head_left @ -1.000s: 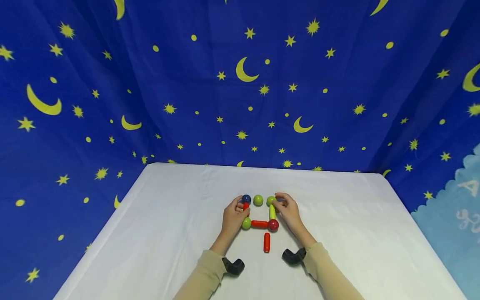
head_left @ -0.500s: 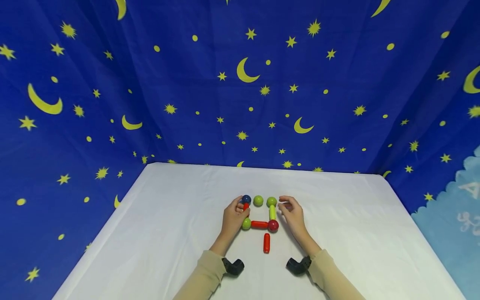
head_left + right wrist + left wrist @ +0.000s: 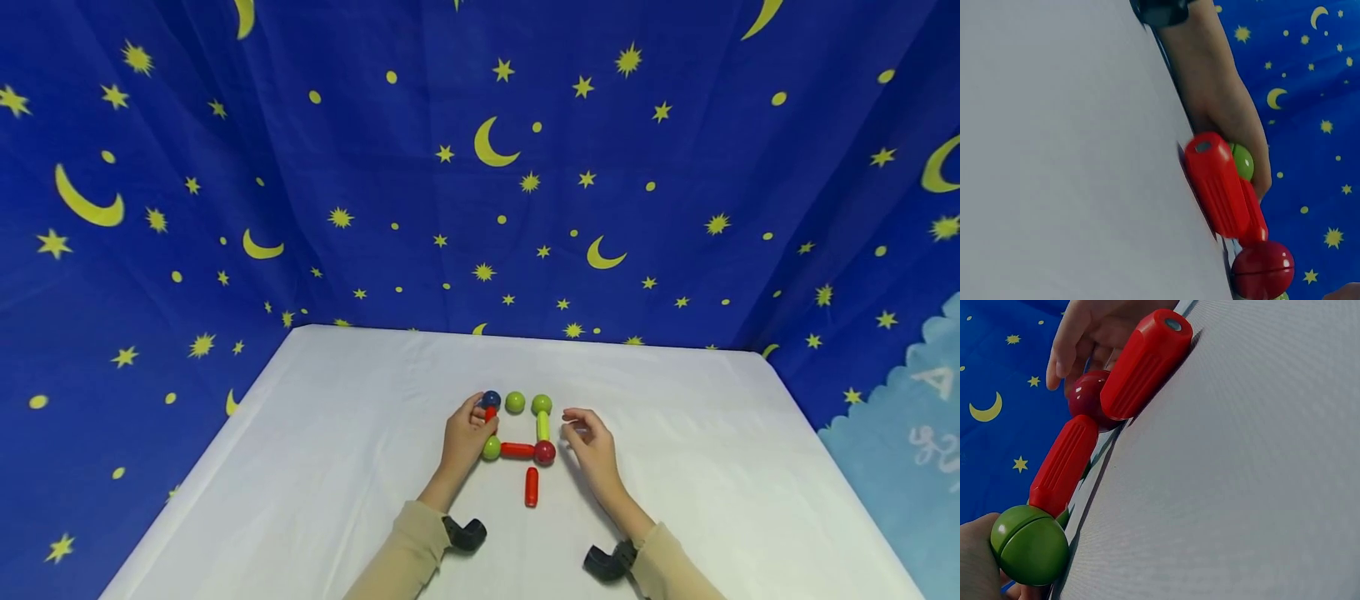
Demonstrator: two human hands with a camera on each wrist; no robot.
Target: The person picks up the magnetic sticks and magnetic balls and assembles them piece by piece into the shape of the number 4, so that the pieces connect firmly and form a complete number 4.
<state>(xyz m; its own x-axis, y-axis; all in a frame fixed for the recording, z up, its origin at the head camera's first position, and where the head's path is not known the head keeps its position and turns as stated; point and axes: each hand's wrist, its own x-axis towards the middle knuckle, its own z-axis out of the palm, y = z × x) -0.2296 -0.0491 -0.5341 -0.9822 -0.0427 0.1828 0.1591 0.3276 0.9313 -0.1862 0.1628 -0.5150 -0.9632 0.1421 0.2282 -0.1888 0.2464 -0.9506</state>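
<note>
Balls and rods form a three-sided shape on the white table. My left hand (image 3: 463, 437) holds its left side, fingers around a red rod (image 3: 491, 414) between a blue ball (image 3: 491, 401) and a green ball (image 3: 491, 448). Along the near side, another red rod (image 3: 517, 451) runs to a dark red ball (image 3: 544, 452). From there a yellow-green rod (image 3: 543, 426) leads back to a second green ball (image 3: 542, 405). My right hand (image 3: 592, 446) is just right of this side, fingers loosely bent and holding nothing. The left wrist view shows the near red rod (image 3: 1065, 464) close up.
A loose green ball (image 3: 515, 402) sits between the two far corner balls. Nearer me lies a separate red rod (image 3: 532, 487), a grey disc in its end. Blue star-and-moon cloth (image 3: 420, 192) hangs behind the white-covered table (image 3: 337, 467).
My right hand has let go of the far-right green ball and drawn away to the right and nearer me. The left hand keeps its hold on the left side.
</note>
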